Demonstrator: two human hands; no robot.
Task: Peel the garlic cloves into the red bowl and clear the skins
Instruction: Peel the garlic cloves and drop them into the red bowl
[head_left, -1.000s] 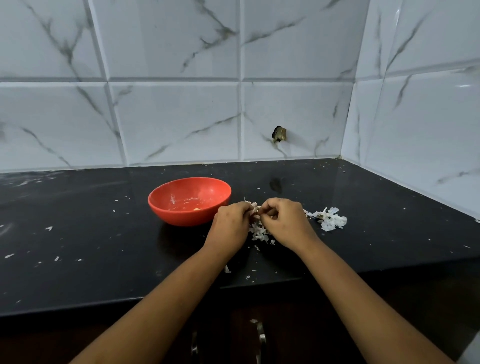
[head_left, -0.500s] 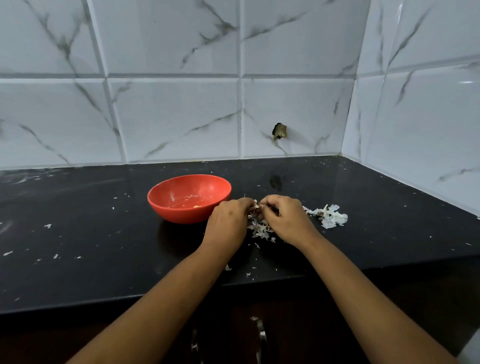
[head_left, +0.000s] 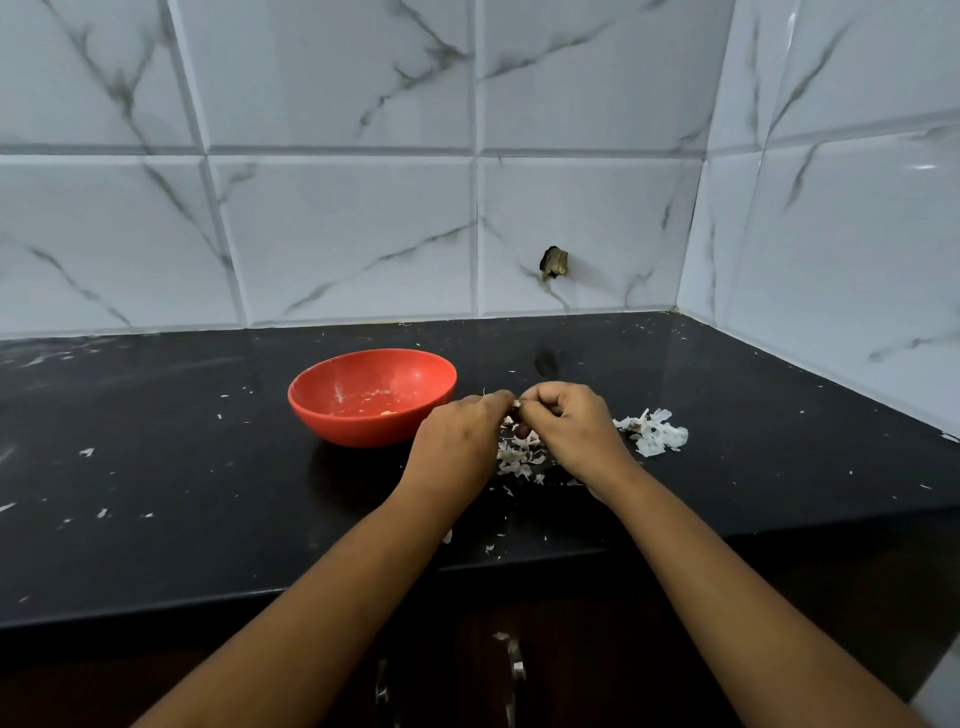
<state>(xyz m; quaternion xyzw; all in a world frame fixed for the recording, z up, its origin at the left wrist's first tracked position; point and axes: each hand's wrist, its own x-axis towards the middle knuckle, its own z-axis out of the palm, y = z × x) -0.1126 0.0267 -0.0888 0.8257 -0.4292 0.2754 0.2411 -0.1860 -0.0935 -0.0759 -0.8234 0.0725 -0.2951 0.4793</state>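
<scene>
Head view, near to far. Both forearms reach over the near edge of the black worktop (head_left: 208, 493). The left hand (head_left: 457, 441) and right hand (head_left: 571, 431) meet at the fingertips, fingers curled, together pinching one garlic clove (head_left: 517, 406). The clove is mostly hidden between them, so its long axis cannot be told. Loose skins (head_left: 517, 460) lie on the worktop directly beneath the hands, and a second heap of skins (head_left: 652, 431) lies just right of the right hand. The red bowl (head_left: 358, 431) stands just left of the left hand and slightly farther back. The left hand is the nearer one to it, so a peeled clove would likely travel leftward. A tiled wall (head_left: 337, 234) closes the far side.
</scene>
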